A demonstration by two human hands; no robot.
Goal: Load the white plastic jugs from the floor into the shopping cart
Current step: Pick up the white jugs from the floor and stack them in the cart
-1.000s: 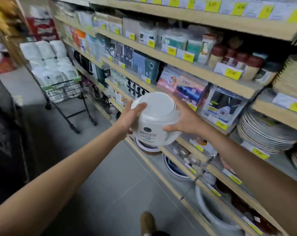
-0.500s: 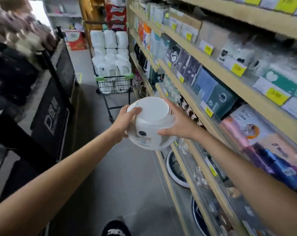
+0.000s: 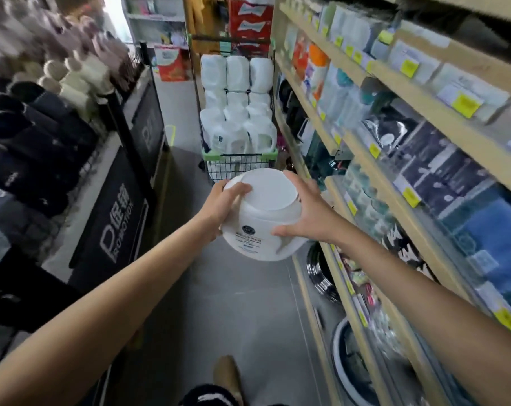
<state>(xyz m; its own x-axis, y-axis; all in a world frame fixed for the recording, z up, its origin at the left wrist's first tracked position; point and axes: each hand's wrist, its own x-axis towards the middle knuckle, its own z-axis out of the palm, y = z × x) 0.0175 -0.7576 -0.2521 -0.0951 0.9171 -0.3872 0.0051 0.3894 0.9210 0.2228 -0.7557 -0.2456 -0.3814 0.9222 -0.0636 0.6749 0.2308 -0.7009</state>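
I carry a white plastic jug (image 3: 263, 227) in front of me, its flat bottom turned up toward the camera and its dark round label facing me. My left hand (image 3: 223, 205) grips its left side with fingers curled over the rim. My right hand (image 3: 305, 210) grips its right side, thumb underneath. Straight ahead down the aisle stands the black wire shopping cart (image 3: 239, 164) with green corner trim, stacked high with several white jugs (image 3: 238, 112). The cart's wheels are hidden behind the jug I hold.
Wooden shelves (image 3: 374, 159) with packaged goods and yellow price tags line the right side. A black promotion stand (image 3: 113, 218) with rolled towels borders the left. Grey floor (image 3: 227, 312) runs between them to the cart. My shoe (image 3: 227, 373) shows at the bottom.
My view has swung left to face down the aisle, and the cart has come from the far left to straight ahead and closer. Both hands keep the same hold on the jug.
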